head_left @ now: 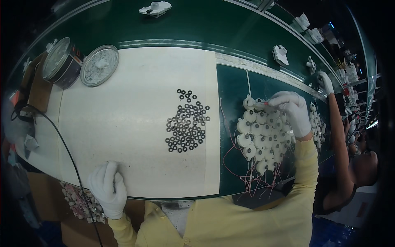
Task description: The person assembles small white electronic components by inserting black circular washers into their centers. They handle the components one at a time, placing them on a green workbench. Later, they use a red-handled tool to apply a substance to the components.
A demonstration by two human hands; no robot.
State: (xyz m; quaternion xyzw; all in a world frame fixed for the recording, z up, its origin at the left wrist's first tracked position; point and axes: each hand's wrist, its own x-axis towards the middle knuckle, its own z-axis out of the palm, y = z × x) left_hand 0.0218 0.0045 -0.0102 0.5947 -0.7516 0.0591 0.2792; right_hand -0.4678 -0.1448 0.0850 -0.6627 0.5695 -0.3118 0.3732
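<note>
My right hand [291,109], in a white glove, pinches a thin tool with a reddish section [263,103]. Its tip reaches over the upper left of a cluster of round white parts [258,130] with dark centres. Pink-red wires [257,181] trail from these parts on the dark green surface. At the near edge of the white board [140,123], my left hand [109,187], also gloved, rests with its fingers curled together. Whether anything lies inside it is hidden. Many small black rings [187,127] lie between my hands, nearer the right one.
A tin can [62,64] and a round, smeared lid [100,66] stand at the far left. A black cable [66,144] runs down beside my left hand. White assemblies [155,8] sit on the green belt beyond. At right, a co-worker's gloved hand [326,82] reaches over the belt.
</note>
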